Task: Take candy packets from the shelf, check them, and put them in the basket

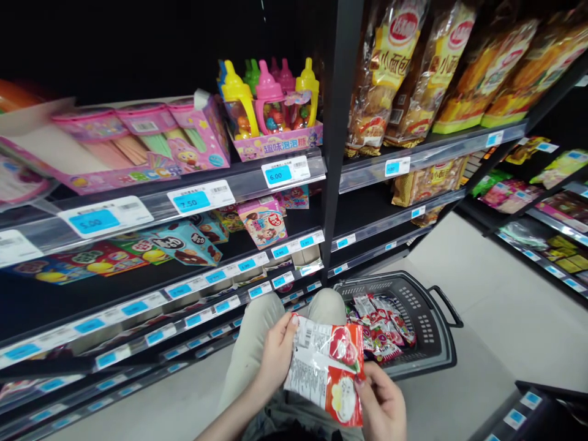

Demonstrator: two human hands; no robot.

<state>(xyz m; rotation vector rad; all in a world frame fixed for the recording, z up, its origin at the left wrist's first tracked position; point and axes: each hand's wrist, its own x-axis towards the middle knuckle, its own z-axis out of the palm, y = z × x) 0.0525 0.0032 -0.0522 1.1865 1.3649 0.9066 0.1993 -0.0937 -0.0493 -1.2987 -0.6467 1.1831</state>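
Note:
Both my hands hold a red and white snack packet [327,367] in front of my lap. My left hand [274,354] pinches its upper left corner; my right hand [383,404] grips its lower right edge. The packet's printed back faces me. Just beyond it, on the floor, stands a dark plastic shopping basket [425,324] with several similar red packets [379,331] inside. My knee in beige trousers [266,324] lies below my left hand.
Black store shelves [248,180] with blue price tags run on the left, holding pink candy boxes [193,131] and bottle-shaped sweets [271,101]. Bread bags [413,67] fill the upper right shelf. Another shelf unit [542,239] stands at far right across a pale floor aisle [487,288].

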